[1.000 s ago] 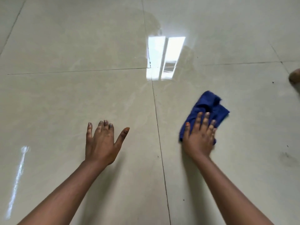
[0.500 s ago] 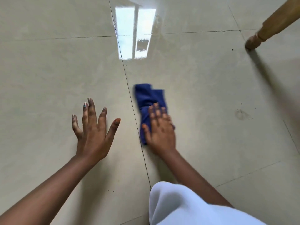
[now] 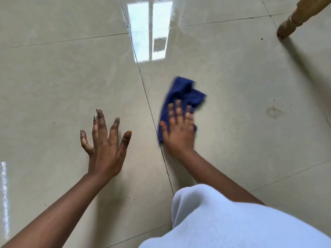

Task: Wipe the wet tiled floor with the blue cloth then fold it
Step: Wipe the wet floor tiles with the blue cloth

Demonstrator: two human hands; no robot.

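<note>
Head view: the right hand (image 3: 180,130) lies flat, palm down, on the blue cloth (image 3: 184,94), its fingers (image 3: 176,110) stretched forward and spread a little, pressing the cloth against the tiled floor (image 3: 241,83) rather than gripping it. The cloth is bunched and creased, and blurred at its edges. It sits just right of the dark grout line (image 3: 148,102) that runs from the top of the view down toward the person, with its near corner almost touching that line. The cloth's far end sticks out beyond the fingertips.

The left hand (image 3: 104,149) is left of the grout line, open and holding nothing, with all 5 digits splayed wide. Whether its palm touches the floor or hovers just above it cannot be told.

Beyond the cloth, straddling the grout line, a bright window reflection (image 3: 152,31) shines on a glossy patch of tile. Well to the right of the line, a faint dirty mark (image 3: 273,112) shows on the floor. A wooden leg (image 3: 293,20) stands far right of the line, at the top corner. White fabric (image 3: 223,221) fills the bottom of the view, right of the line, covering part of the right forearm.
</note>
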